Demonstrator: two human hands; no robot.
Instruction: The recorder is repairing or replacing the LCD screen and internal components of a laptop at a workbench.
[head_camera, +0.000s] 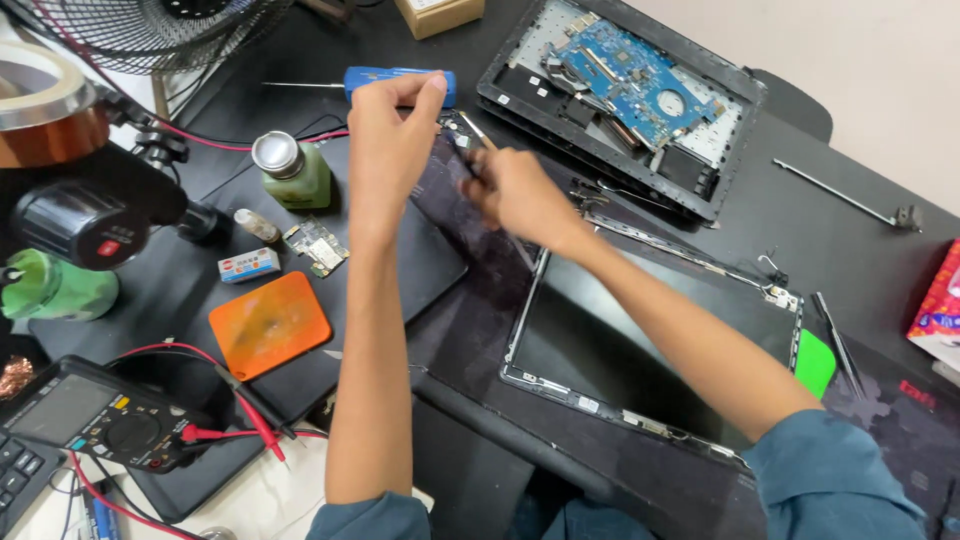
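Note:
My left hand (385, 140) is raised over the black mat with its fingers bunched. Its fingertips lie against, or just in front of, the handle of a blue screwdriver (372, 80) that lies flat at the back; I cannot tell whether it grips it. To its right, my right hand (515, 195) is blurred and closed on a thin metal tool (476, 131). The tool's tip points at a small circuit part (452, 128) between the hands.
An opened laptop base with a blue motherboard (630, 80) lies at the back right. A bare screen panel (650, 340) sits in front of it, next to a green pry tool (815, 362). At the left are a green bottle (293, 172), an orange pad (268, 322) and a multimeter (100, 420).

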